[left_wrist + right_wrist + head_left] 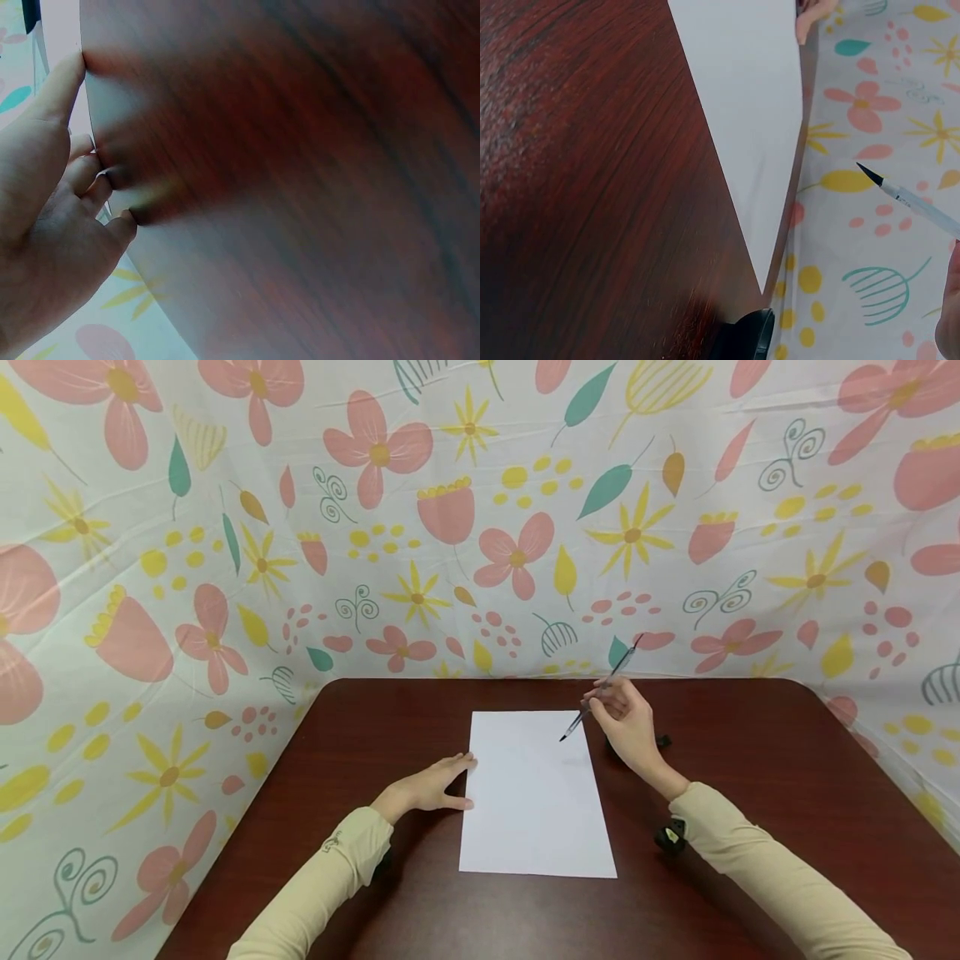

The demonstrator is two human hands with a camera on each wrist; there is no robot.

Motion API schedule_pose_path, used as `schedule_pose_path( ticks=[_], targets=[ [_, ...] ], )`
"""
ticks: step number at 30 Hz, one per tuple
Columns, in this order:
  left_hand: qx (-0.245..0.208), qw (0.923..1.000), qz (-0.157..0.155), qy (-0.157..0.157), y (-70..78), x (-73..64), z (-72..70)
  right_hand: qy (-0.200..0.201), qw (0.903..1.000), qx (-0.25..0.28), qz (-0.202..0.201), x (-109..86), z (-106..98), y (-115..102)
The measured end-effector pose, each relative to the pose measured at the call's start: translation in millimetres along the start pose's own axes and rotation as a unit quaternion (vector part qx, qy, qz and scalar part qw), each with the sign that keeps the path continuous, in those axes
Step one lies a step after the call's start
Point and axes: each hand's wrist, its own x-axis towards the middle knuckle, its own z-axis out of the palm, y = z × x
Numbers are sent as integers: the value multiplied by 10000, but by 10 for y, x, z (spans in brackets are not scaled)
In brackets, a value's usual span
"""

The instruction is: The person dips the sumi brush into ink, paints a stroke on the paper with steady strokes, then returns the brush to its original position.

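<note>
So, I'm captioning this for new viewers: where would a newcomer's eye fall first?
Probably on the flowered cloth behind the dark table, bright with pink and yellow. Next comes the white paper on the table, then the brush held in the right grip near the paper's far right corner.

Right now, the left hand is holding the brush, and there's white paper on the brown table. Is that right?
Not quite: the right hand holds the brush, as the head view shows. The white paper is indeed on the brown table.
</note>
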Motion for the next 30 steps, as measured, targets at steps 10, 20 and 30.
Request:
schedule_pose_path(
  ticks=[10,20,30],
  targets=[
    [-36,10000,-92,-8,6,1,-3,-101,9999,126,3,7,50,13],
    [-70,9999,-107,4,-1,-6,10,-211,9994,262,-27,-6,113,6],
    [-85,9999,-120,-2,-14,-1,10,-505,9985,221,-20,-9,186,1]
  ],
)
